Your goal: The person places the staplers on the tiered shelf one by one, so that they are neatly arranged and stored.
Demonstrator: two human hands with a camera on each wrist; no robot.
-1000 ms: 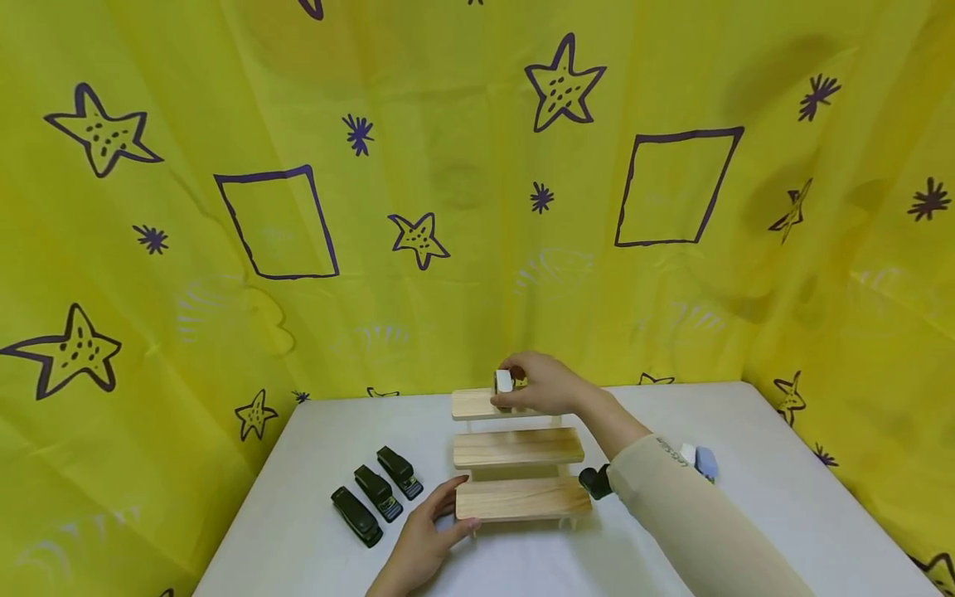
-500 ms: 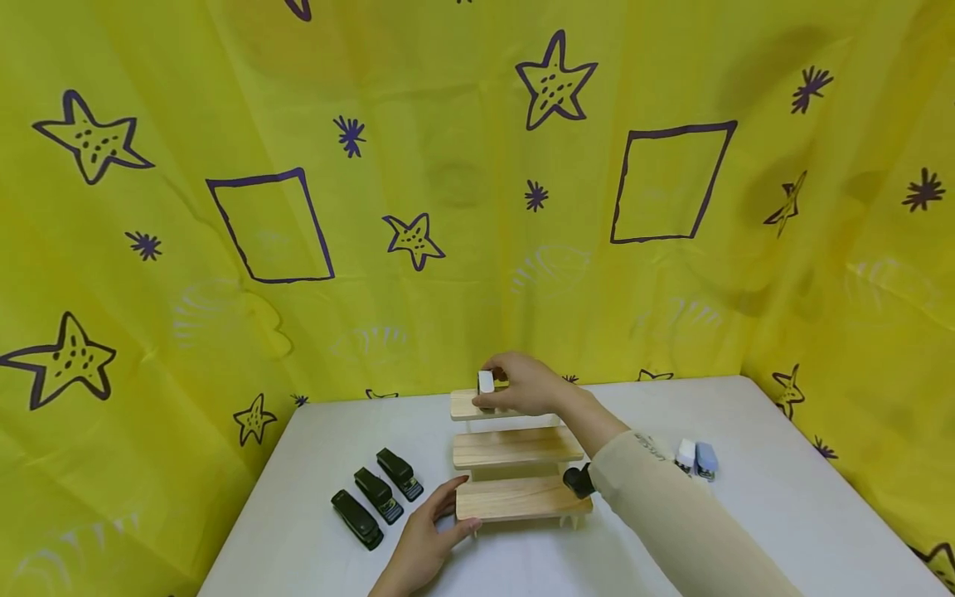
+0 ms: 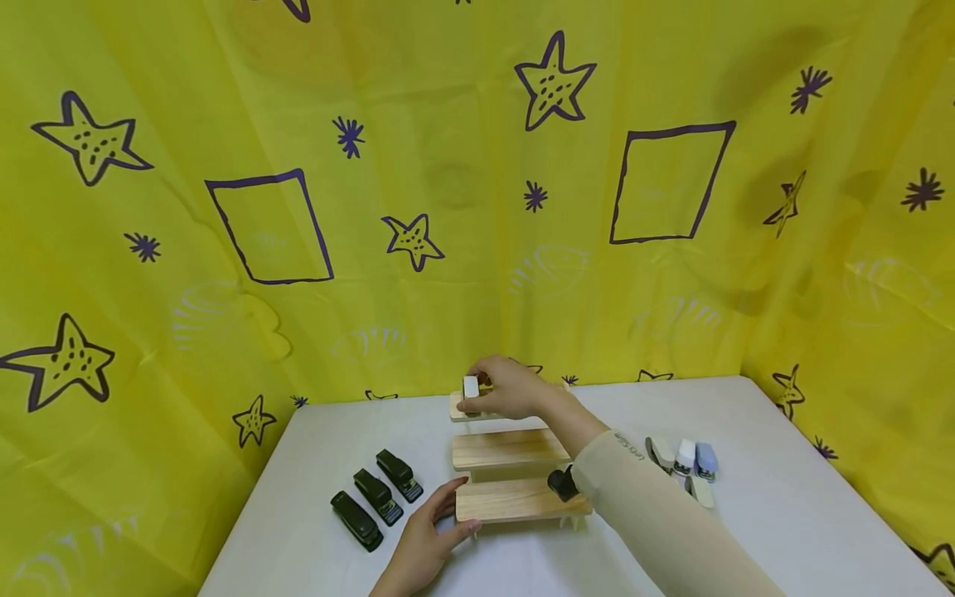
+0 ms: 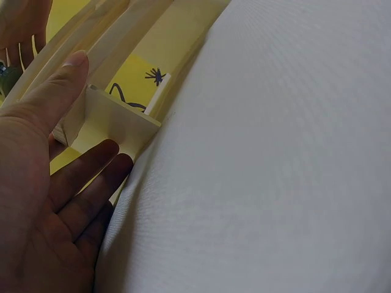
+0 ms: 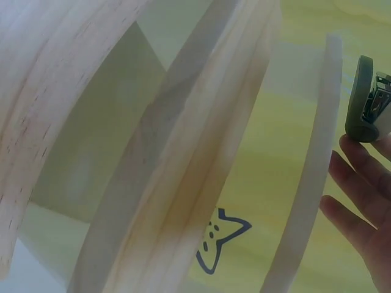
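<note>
My right hand (image 3: 511, 391) pinches a small stapler (image 3: 471, 387) at the left end of the top board of a three-step wooden display rack (image 3: 515, 448). In the right wrist view, the stapler's dark green part (image 5: 361, 101) and metal inside show beyond the boards; whether it touches the top board I cannot tell. My left hand (image 3: 421, 543) holds the left end of the lowest board (image 3: 522, 501), thumb at the front edge and a finger at the back. The left wrist view shows its other fingers (image 4: 91, 183) beside the rack's end panel (image 4: 119, 119).
Several dark green staplers (image 3: 378, 496) lie in a slanting row left of the rack. On the right, several small staplers in white, beige and light blue (image 3: 705, 460) are grouped beyond my sleeve (image 3: 634, 489). A yellow curtain (image 3: 448, 332) hangs behind the white table (image 3: 298, 464).
My right hand has moved left along the top board with the stapler, reaching its left end. More small staplers show beside the right sleeve. The left hand has stayed put.
</note>
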